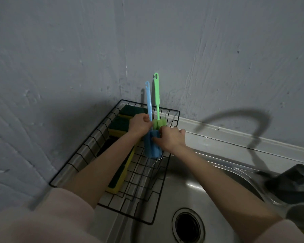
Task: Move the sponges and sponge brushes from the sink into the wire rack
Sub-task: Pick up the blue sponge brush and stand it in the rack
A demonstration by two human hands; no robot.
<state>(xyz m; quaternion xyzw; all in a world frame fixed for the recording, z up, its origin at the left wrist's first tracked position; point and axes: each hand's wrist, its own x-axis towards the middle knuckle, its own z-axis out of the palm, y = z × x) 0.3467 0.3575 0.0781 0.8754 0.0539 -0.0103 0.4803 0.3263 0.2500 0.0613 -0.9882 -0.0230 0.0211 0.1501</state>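
Left hand (140,124) grips the blue plastic sponge brush (152,141) by its handle while right hand (170,137) pinches its foam head over the black wire rack (88,148).

The person wears a soft, pale pink top with long, loose sleeves. The left sleeve (42,218) is pushed up past the elbow, its bunched cuff thick and rounded, leaving the forearm bare. The right sleeve (286,232) shows only at the lower corner, its edge likewise drawn back from a bare forearm. The left hand (139,124) and right hand (170,137) are bare, with no rings, watch or gloves
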